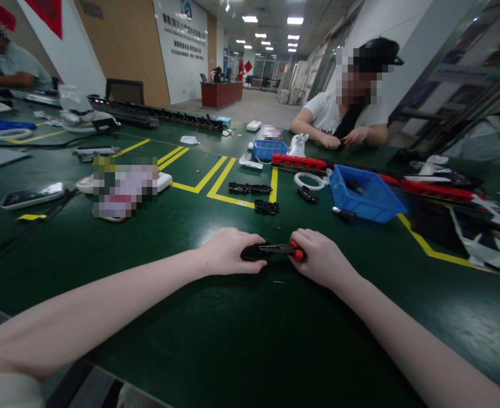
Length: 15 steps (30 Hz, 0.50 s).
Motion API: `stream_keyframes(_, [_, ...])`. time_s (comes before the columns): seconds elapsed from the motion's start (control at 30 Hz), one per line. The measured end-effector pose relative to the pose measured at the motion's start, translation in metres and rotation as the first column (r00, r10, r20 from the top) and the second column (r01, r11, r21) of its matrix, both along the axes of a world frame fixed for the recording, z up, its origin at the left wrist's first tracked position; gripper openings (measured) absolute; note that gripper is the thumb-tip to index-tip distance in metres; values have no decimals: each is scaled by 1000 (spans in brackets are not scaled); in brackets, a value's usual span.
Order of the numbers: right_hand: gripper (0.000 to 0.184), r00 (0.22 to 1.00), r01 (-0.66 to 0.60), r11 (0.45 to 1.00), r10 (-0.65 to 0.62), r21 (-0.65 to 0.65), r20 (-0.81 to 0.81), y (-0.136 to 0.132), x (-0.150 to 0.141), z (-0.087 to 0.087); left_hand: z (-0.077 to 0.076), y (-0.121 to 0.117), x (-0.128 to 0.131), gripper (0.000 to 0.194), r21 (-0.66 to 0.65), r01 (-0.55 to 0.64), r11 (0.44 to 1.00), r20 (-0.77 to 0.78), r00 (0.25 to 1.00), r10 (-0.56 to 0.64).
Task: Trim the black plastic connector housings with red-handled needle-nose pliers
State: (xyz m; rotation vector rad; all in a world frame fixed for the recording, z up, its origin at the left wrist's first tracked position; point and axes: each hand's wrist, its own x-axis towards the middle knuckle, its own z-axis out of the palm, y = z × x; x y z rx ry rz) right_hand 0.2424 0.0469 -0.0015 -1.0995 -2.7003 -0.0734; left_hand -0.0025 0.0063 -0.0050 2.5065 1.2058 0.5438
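My left hand (228, 252) is closed around a small black plastic part (252, 253) resting on the green table (216, 328). My right hand (320, 260) grips the red handles of a pair of pliers (284, 249), whose dark jaws point left and meet the black part. Both hands sit close together near the middle of the table. Two similar black parts (250, 187) (266, 207) lie farther back inside yellow floor-tape lines.
A blue bin (366, 195) stands at the right, with red and black strips (434, 190) behind it. A second blue bin (268, 149), white cable coil (310, 181) and a phone (32, 195) lie around. A person sits across the table at right, another at far left.
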Motion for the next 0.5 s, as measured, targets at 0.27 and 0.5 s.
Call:
stream_keyframes(0.27, [6, 1000, -6, 1000, 6, -10, -4, -1, 1, 1, 0, -1, -1, 37, -13, 33, 999, 24, 999, -33])
stream_keyframes(0.5, [8, 999, -43, 999, 42, -24, -17, -1, 2, 0, 5, 0, -3, 35, -97, 109, 989, 86, 991, -100])
